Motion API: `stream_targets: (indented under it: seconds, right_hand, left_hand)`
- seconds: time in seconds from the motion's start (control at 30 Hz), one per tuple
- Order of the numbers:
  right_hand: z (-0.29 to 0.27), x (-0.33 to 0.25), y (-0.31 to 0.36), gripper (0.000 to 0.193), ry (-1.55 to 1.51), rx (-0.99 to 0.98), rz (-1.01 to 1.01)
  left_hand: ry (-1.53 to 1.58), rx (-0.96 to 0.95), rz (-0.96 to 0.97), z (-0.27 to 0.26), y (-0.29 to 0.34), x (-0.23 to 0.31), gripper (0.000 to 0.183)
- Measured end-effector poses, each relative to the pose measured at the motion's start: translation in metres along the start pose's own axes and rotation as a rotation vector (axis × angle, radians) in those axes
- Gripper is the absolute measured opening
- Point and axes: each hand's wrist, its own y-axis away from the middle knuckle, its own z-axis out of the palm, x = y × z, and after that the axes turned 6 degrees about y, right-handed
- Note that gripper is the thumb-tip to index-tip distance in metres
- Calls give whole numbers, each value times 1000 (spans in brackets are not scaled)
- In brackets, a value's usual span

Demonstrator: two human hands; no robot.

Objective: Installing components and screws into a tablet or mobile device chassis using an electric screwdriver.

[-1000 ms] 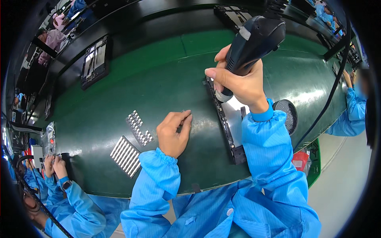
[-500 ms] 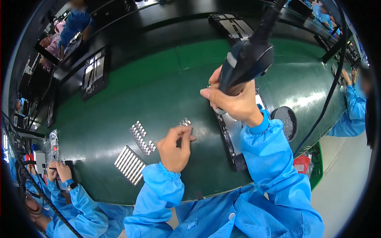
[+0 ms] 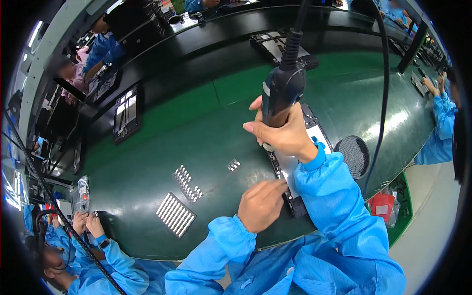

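Note:
My right hand (image 3: 285, 132) is wrapped round a dark corded electric screwdriver (image 3: 282, 93), held upright over an opened flat electronic device (image 3: 295, 200). The screwdriver's tip is hidden behind my hand. The device has a black frame with a silvery white panel, and my right forearm covers part of it. My left hand (image 3: 262, 205) is at the device's near left edge, fingers pinched together and slightly blurred; whatever they hold is hidden. Left of it lie a few small silvery pieces (image 3: 234, 164), a sheet of small silvery pieces (image 3: 187, 183) and a sheet of white strips (image 3: 175, 215).
A round black dish (image 3: 352, 156) of small parts stands right of the device. More opened devices (image 3: 127, 115) lie farther back on the green mat (image 3: 216, 118). A black cable hangs at the right. A green crate (image 3: 404, 211) is below the table edge. Co-workers sit on both sides.
My left hand has moved right, from beside the small silvery pieces to the device's edge. My right hand still holds the screwdriver, now more upright. The whole view has shifted slightly.

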Motion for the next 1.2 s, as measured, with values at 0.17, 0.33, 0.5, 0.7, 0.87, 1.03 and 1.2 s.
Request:
stream_targets:
  seconds: [0.17, 0.33, 0.5, 0.7, 0.87, 1.03, 1.2]
  right_hand:
    - [-26, -33, 0, 29, -20, 167, -207]
    - [-72, -61, 16, 31, 22, 301, -412]
    - [-119, -63, 38, 34, 62, 431, -450]
    - [-145, -41, 51, 35, 126, 517, -346]
    - [-142, -31, 60, 35, 79, 493, -302]
    - [-131, -22, 72, 38, 10, 358, -157]
    - [-117, -16, 71, 38, -33, 209, -5]
  left_hand:
    - [-162, 74, 224, 16, -31, 3, 30]
    - [-270, -144, 208, 37, -34, -1, 27]
    - [-67, -223, 258, 56, -23, 44, 41]
    - [-346, -173, 208, 68, -11, 21, 32]
    - [-462, -13, 122, 35, -46, -39, 34]
    - [-661, -135, -147, -43, -105, -111, 29]
    - [-895, -133, -293, -103, -122, -191, 22]
